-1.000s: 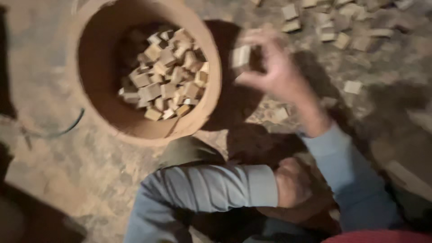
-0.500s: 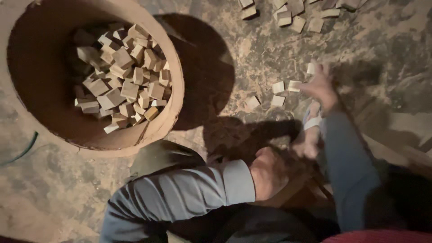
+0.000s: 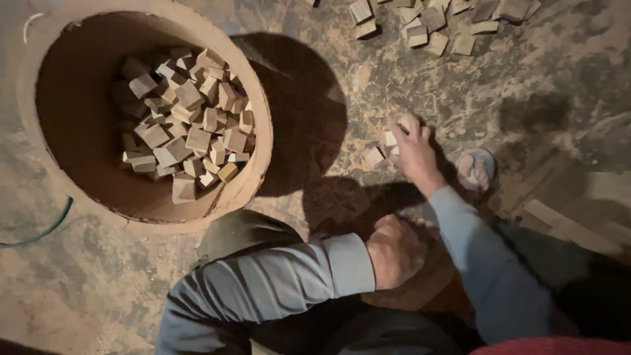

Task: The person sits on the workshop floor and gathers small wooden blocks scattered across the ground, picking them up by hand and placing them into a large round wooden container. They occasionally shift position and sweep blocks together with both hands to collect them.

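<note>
Head view: the person's right hand (image 3: pixel 413 150) reaches out over the dusty floor (image 3: pixel 460 98) and comes down on a small cluster of wooden blocks (image 3: pixel 381 152) lying just beside the shadow of the round tub. Its fingers curl down over the pieces; whether the grip has already closed on one block or only rests on them I cannot tell, since the back of the hand hides the fingertips. A second ago this hand was up near the rim of the tub with a block pinched between its fingers; half a second ago it was already out over the loose pieces. Now it is low on the floor and the lifted block is no longer in sight, so one piece seems to have gone into the tub and the hand is back for more.

The round tub (image 3: pixel 263 144) stands at the upper left, partly filled with a heap of cut blocks (image 3: pixel 187 125). A second scatter of blocks (image 3: pixel 434 23) lies well apart at the top edge. The left hand (image 3: pixel 394 253) is balled into a loose fist near the person's knee, holding nothing visible. A sandalled foot (image 3: pixel 474 169) rests just beside the right wrist. A green hose (image 3: pixel 39 230) curves along the floor at the left.
</note>
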{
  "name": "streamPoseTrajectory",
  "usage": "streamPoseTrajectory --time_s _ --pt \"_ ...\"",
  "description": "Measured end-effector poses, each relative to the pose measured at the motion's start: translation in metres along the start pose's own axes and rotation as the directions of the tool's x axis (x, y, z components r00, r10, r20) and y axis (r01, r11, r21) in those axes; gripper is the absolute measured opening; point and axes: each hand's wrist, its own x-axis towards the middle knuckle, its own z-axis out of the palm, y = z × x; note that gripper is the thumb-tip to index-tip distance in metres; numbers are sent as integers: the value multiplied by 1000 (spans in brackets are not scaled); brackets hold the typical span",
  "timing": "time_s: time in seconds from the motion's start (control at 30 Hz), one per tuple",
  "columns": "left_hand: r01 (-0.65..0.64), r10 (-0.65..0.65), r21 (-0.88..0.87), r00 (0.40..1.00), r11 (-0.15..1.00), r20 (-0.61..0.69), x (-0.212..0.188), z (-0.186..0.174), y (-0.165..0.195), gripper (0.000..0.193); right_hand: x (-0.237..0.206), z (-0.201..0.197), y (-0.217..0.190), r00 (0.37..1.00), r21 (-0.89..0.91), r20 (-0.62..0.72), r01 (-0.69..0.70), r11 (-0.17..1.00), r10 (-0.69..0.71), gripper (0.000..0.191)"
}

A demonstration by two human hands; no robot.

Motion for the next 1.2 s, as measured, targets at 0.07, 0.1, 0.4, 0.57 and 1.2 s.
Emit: streamPoseTrajectory --time_s 0.07,0.1,0.4,0.57,1.2 --pt "2 1 -51 999 999 49 2 -1 -1 19 18 -2 1 998 -17 59 -23 1000 24 86" --pt "5 -2 -66 999 998 53 5 -1 -2 19 25 -3 -1 998 -64 60 13 998 -9 76" --pt "-23 22 -11 996 1000 -91 26 37 -3 26 46 -19 -24 988 79 23 149 986 -151 59" --pt "-55 55 -17 998 998 4 30 38 -7 32 70 -83 -73 977 497 -165 197 845 -131 64" --pt "257 -255 -32 921 966 -296 84 107 15 19 -16 12 -38 939 -59 172 313 948 -299 58"
